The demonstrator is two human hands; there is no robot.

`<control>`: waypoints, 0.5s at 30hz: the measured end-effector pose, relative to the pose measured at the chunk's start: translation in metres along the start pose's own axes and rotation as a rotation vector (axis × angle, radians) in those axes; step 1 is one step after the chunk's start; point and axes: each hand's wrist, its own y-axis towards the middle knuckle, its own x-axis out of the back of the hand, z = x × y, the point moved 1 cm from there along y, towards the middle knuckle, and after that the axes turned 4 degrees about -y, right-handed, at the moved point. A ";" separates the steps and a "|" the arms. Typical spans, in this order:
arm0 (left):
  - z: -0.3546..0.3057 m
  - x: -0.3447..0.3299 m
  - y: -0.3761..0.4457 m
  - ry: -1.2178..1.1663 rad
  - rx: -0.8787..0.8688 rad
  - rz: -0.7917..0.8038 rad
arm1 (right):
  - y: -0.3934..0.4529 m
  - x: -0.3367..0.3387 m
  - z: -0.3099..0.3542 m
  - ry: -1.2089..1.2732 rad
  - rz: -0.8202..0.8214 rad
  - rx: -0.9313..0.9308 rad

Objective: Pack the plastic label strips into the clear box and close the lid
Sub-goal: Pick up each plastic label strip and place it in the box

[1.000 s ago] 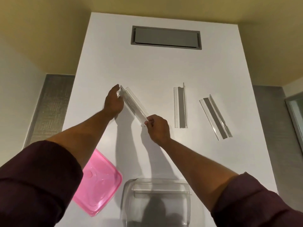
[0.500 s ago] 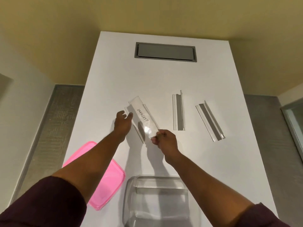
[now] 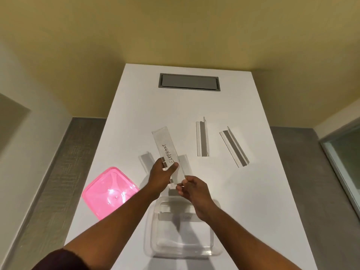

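I hold a clear plastic label strip [image 3: 165,146] with "ELEPHANT" written on it, lifted off the white table [image 3: 253,201]. My left hand [image 3: 160,177] grips its side near the lower half, and my right hand [image 3: 191,187] pinches its near end. Two more clear strips lie on the table: one [image 3: 202,137] upright to the right, another [image 3: 233,147] slanted farther right. The clear box [image 3: 152,230] stands open near me, just below my hands, with one strip [image 3: 175,217] lying inside. The pink lid [image 3: 109,193] rests to its left.
A grey recessed hatch [image 3: 189,82] sits in the table's far end. Grey floor shows on both sides of the table. A glass-framed panel [image 3: 342,152] stands at the right edge.
The strip has been raised off the table and brought nearer, toward the box. Both hands came back with it; my left hand shifted from its far end to its lower half.
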 end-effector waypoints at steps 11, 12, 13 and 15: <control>0.008 0.012 -0.046 0.627 -0.337 0.107 | -0.055 0.028 0.014 -0.644 -0.234 0.600; 0.011 0.012 -0.051 0.684 -0.365 0.102 | -0.060 0.030 0.015 -0.744 -0.254 0.709; 0.015 0.012 -0.056 0.734 -0.392 0.112 | -0.064 0.033 0.016 -0.858 -0.280 0.808; 0.021 0.009 -0.066 0.860 -0.445 0.149 | -0.070 0.037 0.017 -1.076 -0.335 0.960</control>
